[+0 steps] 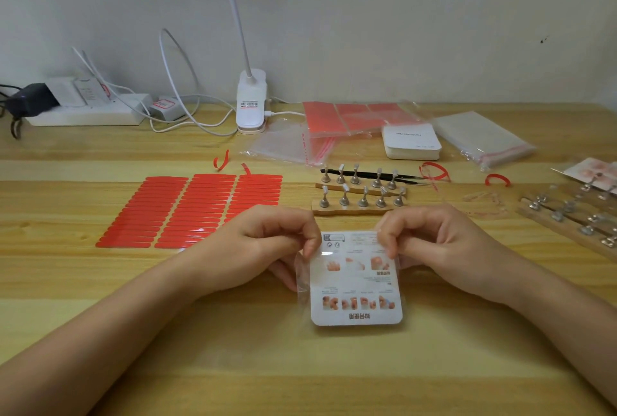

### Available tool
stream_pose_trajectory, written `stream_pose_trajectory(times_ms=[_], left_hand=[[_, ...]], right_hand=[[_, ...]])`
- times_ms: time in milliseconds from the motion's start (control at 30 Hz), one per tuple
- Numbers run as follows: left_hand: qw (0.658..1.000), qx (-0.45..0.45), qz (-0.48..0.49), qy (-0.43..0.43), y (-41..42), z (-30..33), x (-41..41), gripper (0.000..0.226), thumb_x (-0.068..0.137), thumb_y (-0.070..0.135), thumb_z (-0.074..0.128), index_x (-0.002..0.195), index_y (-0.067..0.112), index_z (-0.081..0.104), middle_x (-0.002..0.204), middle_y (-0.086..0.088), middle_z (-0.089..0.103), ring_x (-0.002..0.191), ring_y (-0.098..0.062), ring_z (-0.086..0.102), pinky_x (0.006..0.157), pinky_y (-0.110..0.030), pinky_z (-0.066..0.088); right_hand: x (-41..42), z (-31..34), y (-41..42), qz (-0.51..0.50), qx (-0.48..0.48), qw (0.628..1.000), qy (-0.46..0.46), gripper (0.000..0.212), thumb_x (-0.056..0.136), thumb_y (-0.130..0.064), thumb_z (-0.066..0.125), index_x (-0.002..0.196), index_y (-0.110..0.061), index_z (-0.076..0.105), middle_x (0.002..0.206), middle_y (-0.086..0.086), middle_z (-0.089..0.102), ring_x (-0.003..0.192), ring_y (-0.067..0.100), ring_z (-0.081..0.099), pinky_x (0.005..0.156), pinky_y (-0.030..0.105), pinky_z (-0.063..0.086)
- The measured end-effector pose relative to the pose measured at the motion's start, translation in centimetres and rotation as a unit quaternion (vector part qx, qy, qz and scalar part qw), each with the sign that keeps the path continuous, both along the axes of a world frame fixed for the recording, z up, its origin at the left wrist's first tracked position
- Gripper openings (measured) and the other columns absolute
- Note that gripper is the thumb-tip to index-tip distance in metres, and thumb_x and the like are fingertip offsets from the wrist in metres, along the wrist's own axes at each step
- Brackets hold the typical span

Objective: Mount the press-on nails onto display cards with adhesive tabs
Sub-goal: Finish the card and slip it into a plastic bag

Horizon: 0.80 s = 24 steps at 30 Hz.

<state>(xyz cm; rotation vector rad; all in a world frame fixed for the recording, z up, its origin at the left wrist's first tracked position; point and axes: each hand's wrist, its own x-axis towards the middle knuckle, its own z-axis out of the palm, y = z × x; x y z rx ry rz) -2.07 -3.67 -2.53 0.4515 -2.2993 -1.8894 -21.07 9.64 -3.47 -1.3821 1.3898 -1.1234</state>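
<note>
A white display card (355,282) with printed instructions lies in a clear plastic sleeve on the wooden table, near the front centre. My left hand (267,248) pinches the sleeve's upper left corner. My right hand (430,245) pinches its upper right corner. A sheet of red adhesive tabs (193,210) lies flat to the left. Behind the card stand two wooden strips with metal nail holders (359,195), some with small pale tips on top. A stack of white cards (412,142) sits further back.
Black tweezers (384,177) lie behind the holders. Clear bags with red sheets (350,117) and a bag pack (480,137) lie at the back right. More holder strips (574,215) are at the right edge. A clip lamp (251,102) and power strip (83,112) stand along the wall.
</note>
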Motion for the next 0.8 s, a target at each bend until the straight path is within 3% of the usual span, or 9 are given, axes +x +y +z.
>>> stream_pose_trajectory(times_ms=[333,433,533,600,667,733,800], left_hand=[[0.997,-0.077,-0.018,-0.001,0.20,0.28,0.09,0.030,0.077,0.001,0.039,0.064,0.020,0.059,0.082,-0.020,0.059,0.068,-0.011,0.064,0.060,-0.023,0.054],[0.995,-0.097,-0.012,-0.006,0.36,0.34,0.09,0.022,0.072,0.001,0.042,0.067,0.014,0.059,0.079,-0.020,0.061,0.067,-0.012,0.064,0.061,-0.022,0.052],[0.995,-0.102,-0.015,-0.009,0.23,0.33,0.28,0.013,0.070,0.006,0.047,0.071,0.008,0.061,0.077,-0.020,0.065,0.067,-0.019,0.066,0.064,-0.024,0.053],[0.996,-0.091,-0.010,-0.002,0.22,0.30,0.36,0.009,0.077,0.009,0.056,0.073,0.004,0.062,0.077,-0.023,0.066,0.066,-0.019,0.067,0.064,-0.023,0.053],[0.995,-0.098,0.003,0.012,0.29,0.14,0.32,0.014,0.081,0.016,0.067,0.074,0.004,0.064,0.078,-0.023,0.067,0.065,-0.018,0.068,0.062,-0.022,0.054],[0.994,-0.103,0.013,0.024,0.43,0.00,0.25,0.012,0.076,0.022,0.065,0.074,0.010,0.066,0.079,-0.022,0.068,0.064,-0.020,0.069,0.062,-0.027,0.056],[0.993,-0.110,0.029,0.033,0.48,-0.04,0.24,0.011,0.071,0.025,0.069,0.071,0.014,0.067,0.077,-0.017,0.069,0.064,-0.020,0.069,0.061,-0.037,0.055]], right_hand=[[0.18,0.01,-0.12,-0.008,0.021,0.999,0.030,0.038,0.091,0.011,0.037,0.070,-0.012,0.060,0.077,-0.013,0.068,0.083,0.006,0.066,0.065,0.019,0.053],[0.24,-0.01,-0.22,-0.013,0.026,0.999,0.021,0.041,0.092,0.009,0.036,0.070,-0.012,0.063,0.077,-0.012,0.068,0.081,0.006,0.066,0.065,0.019,0.053],[0.34,0.03,-0.30,-0.021,0.027,0.999,-0.020,0.040,0.089,-0.009,0.037,0.064,-0.017,0.068,0.079,-0.006,0.068,0.087,0.016,0.066,0.067,0.027,0.056],[0.36,0.04,-0.29,-0.025,0.019,0.999,-0.031,0.034,0.084,-0.017,0.042,0.063,-0.017,0.068,0.080,-0.002,0.068,0.088,0.021,0.066,0.068,0.031,0.057],[0.48,-0.04,-0.25,-0.039,-0.002,0.999,-0.003,0.025,0.088,-0.021,0.057,0.065,-0.016,0.068,0.078,-0.003,0.067,0.082,0.015,0.067,0.066,0.026,0.056],[0.80,-0.08,-0.22,-0.064,-0.030,0.997,0.028,0.012,0.070,-0.031,0.065,0.065,-0.021,0.065,0.072,-0.006,0.065,0.069,0.004,0.062,0.061,0.015,0.050],[0.98,-0.21,-0.22,-0.085,-0.041,0.995,0.039,0.019,0.057,-0.040,0.069,0.063,-0.024,0.061,0.065,-0.009,0.060,0.063,0.002,0.057,0.058,0.013,0.045]])
